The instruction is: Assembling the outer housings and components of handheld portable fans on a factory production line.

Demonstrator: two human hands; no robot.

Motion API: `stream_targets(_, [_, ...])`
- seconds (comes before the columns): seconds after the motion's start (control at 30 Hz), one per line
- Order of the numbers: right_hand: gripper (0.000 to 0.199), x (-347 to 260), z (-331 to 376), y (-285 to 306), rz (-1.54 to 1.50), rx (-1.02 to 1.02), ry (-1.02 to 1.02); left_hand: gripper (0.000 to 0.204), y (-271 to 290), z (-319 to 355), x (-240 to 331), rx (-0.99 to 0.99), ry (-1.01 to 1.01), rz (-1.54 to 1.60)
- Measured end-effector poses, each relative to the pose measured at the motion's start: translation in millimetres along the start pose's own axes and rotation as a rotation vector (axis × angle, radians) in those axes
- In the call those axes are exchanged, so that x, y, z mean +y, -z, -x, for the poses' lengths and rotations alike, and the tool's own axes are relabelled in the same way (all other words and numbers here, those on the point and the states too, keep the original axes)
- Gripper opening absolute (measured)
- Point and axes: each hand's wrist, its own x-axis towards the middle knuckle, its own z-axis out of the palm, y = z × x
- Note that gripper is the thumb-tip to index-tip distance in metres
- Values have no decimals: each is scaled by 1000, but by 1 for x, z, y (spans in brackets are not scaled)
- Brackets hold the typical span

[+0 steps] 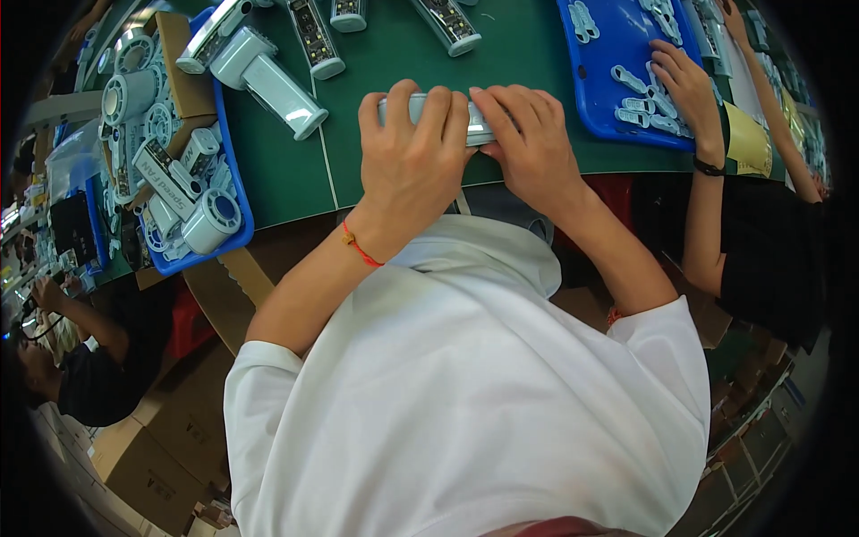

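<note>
Near the front edge of the green table, a pale grey-blue plastic fan handle (477, 125) lies crosswise between my hands. My left hand (407, 148) wraps over its left part, fingers curled across the top. At its right end my right hand (528, 139) closes round the casing, with the fingertips close to the left hand. Most of the handle is hidden under my fingers. Beyond my left hand lies an assembled-looking fan body (282, 94) with a round head. Several handles farther off, one of them an open handle (315, 40), show circuit boards inside.
At the left stands a blue tray (246, 210) heaped with fan parts and a cardboard box (188, 76). A blue tray (595, 112) on the right holds small pale plastic pieces. A co-worker's hand (689, 85) reaches into it. Cardboard cartons (152, 474) stand at lower left.
</note>
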Motion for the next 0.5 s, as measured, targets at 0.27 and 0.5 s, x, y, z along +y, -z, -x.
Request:
stream_targets(0.27, [58, 17, -12, 9, -159, -56, 25, 49, 1, -10, -12, -19, 4, 85])
stream_targets(0.5, [61, -12, -52, 49, -523, -61, -403, 91, 36, -12, -11, 365, 783, 1258])
